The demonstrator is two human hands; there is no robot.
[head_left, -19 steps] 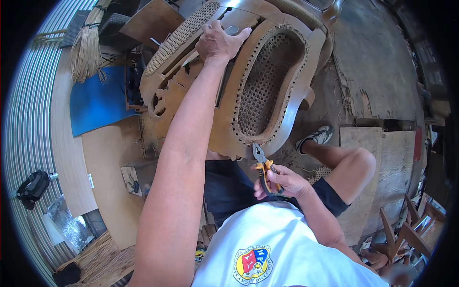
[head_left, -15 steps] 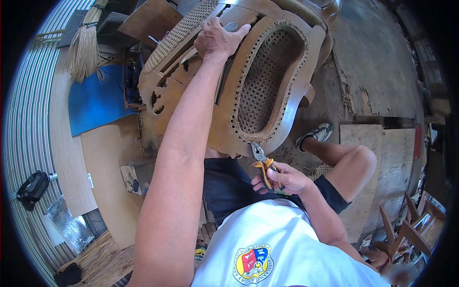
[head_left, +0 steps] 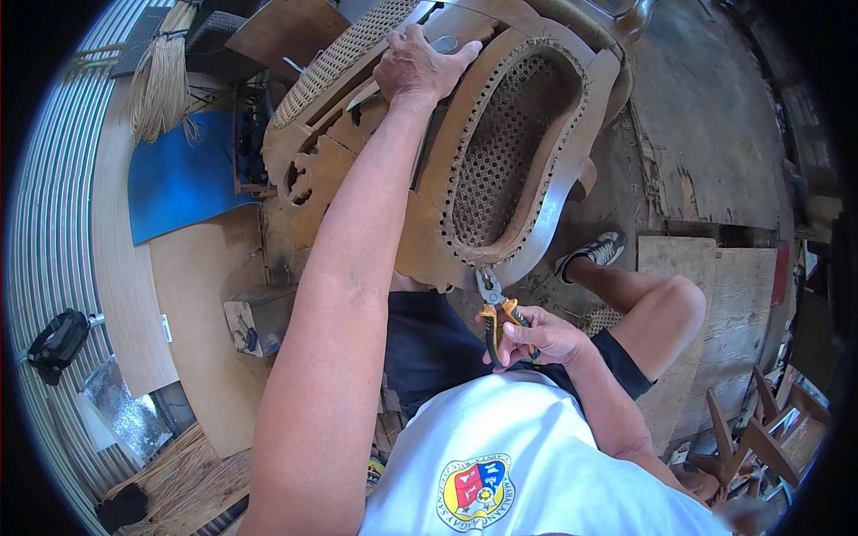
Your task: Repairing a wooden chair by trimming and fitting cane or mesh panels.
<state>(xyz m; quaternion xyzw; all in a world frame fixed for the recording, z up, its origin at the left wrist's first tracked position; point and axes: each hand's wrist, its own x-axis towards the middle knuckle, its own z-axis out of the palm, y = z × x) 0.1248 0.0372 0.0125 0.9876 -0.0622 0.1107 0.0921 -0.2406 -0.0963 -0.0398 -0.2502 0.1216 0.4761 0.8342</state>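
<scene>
A brown wooden chair frame (head_left: 427,205) lies tilted in front of me. Its rounded opening has a rim lined with small holes, with woven cane (head_left: 500,152) showing inside. Across the frame's upper part, my left hand (head_left: 418,67) grips a rail, thumb stretched out to the right. A shiny grey rounded piece (head_left: 444,45) shows beside that thumb; what it is I cannot tell. In my right hand (head_left: 545,337) are pliers (head_left: 490,288) with orange and black handles, held somewhat spread. Their jaws meet the lower end of the holed rim; whether they pinch anything is too small to see.
A second cane panel (head_left: 344,62) runs along the frame's left. Bundled cane strands (head_left: 161,89) hang at upper left, above a blue sheet (head_left: 192,179). A wooden block (head_left: 259,322) stands left of my arm. Boards (head_left: 706,152) cover the right; small wooden furniture (head_left: 764,429) sits lower right.
The chair frame and my left hand have shifted slightly right in view. The pliers have moved right with the rim, and their handles look wider apart.
</scene>
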